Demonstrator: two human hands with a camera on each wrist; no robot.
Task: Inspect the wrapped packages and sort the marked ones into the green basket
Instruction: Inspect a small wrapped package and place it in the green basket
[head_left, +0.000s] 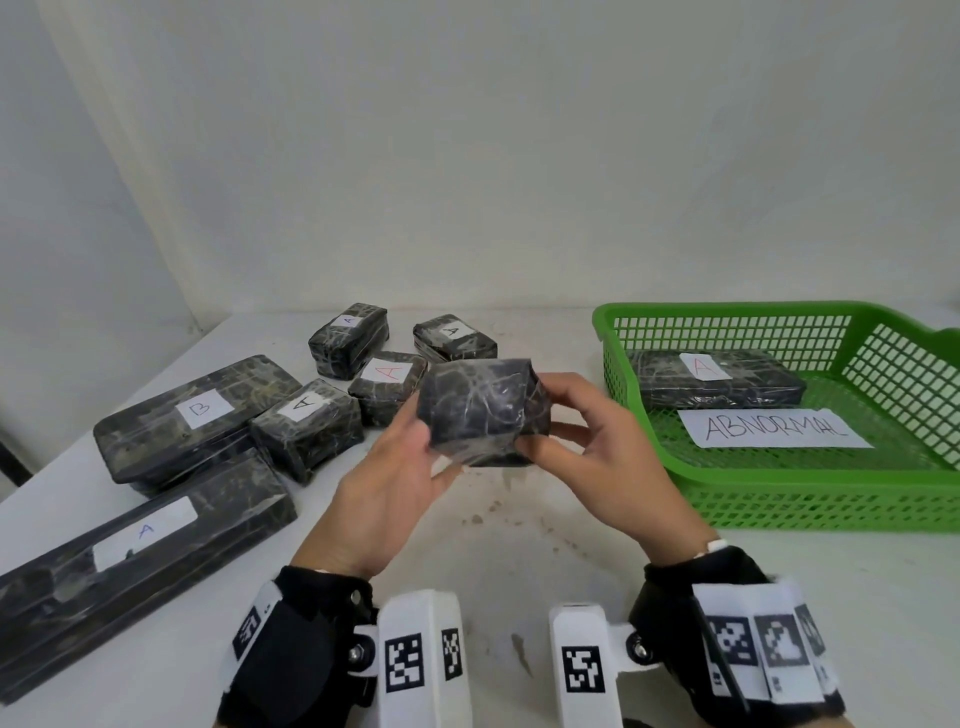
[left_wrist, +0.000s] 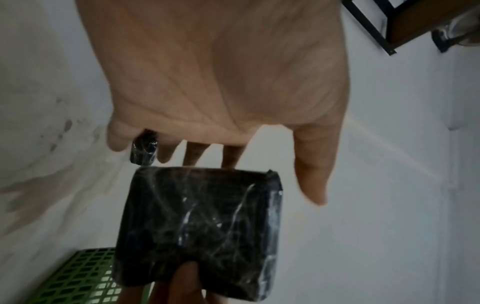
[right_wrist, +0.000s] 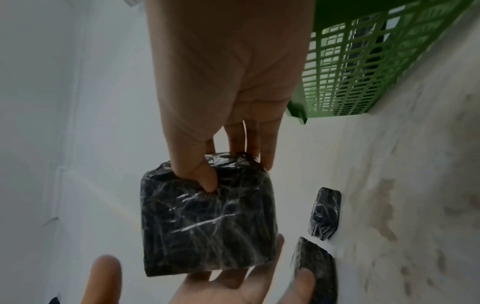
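Pinching a small black film-wrapped package (head_left: 485, 410) between thumb and fingers, the right hand (head_left: 608, 467) is holding it above the white table (head_left: 493, 561), beside the green plastic mesh basket (head_left: 727, 307) (a long A-labelled package (head_left: 753, 385) is lying inside); the left hand (head_left: 384, 493), fingers spread, is propping it underneath.

Glossy film, matt plastic and paper were what we saw.
The held package (head_left: 485, 410) wore dark wrap under crinkled, glossy clear film that caught white streaks of light; the green basket (head_left: 810, 506) was matt moulded plastic lattice; the sheet (head_left: 774, 428) in it was plain matt paper; the table (head_left: 519, 561) was smooth, white and stained brown.
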